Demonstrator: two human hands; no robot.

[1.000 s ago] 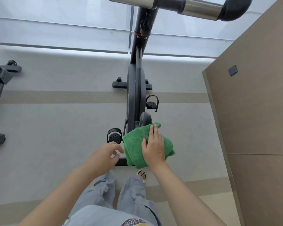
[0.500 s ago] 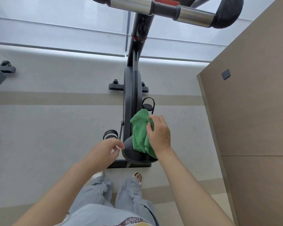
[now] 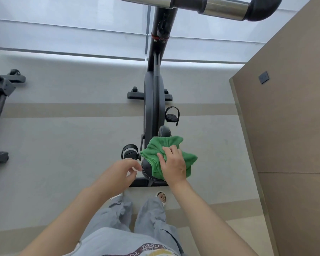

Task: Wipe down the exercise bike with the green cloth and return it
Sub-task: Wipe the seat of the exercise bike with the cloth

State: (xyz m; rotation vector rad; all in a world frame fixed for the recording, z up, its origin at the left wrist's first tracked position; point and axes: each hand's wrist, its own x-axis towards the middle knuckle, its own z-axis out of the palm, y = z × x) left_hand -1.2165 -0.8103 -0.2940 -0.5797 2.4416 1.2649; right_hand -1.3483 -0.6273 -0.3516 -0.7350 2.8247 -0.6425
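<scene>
Most of the black padded bike seat [image 3: 148,170] hides under the crumpled green cloth [image 3: 155,150]. Right hand [image 3: 172,163] presses it, fingers bent into the folds. Left hand [image 3: 118,172] hangs loosely curled beside, holding nothing. Handlebars [image 3: 224,8] cut off on top.

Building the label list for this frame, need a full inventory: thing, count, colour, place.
exercise bike: 1, black and dark grey, centre, standing on the floor
handlebar: 1, chrome with black grips, top edge
saddle: 1, black, lower centre, mostly under the cloth
green cloth: 1, green, bunched on the saddle
pedals: 2, black with straps, one to the right of the frame, one to the left near the saddle
other gym machine: 1, black, left edge, partly cut off
wall panel: 1, brown, right side, with a small dark plate
floor: pale grey with tan stripes
right hand: 1, resting on the cloth, fingers bent into it
left hand: 1, beside the saddle, holding nothing
legs: 2, grey trousers, bottom centre
</scene>
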